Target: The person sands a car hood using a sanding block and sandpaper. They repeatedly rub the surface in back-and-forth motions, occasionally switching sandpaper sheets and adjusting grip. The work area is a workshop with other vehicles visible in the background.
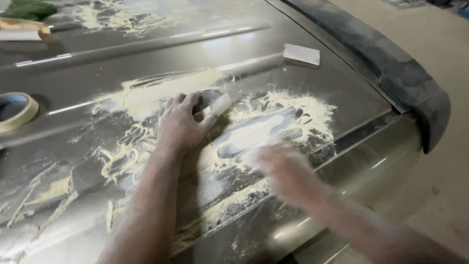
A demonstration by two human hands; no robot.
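Note:
My left hand (pixel 180 123) lies flat on a grey car roof panel (pixel 146 58) and holds a small sanding block (pixel 215 103) wrapped in pale paper against the metal. Pale yellow filler patches (pixel 156 93) and sanding dust cover the panel around it. My right hand (pixel 281 168) is blurred by motion, spread over a dusty filler patch (pixel 273 124) just right of the block; nothing shows in it.
A roll of masking tape (pixel 15 110) lies at the left edge. A folded sheet of sandpaper (pixel 301 54) rests near the roof's far right. A green cloth (pixel 29 9) sits at top left. A dark spoiler (pixel 391 63) bounds the panel's right side, concrete floor beyond.

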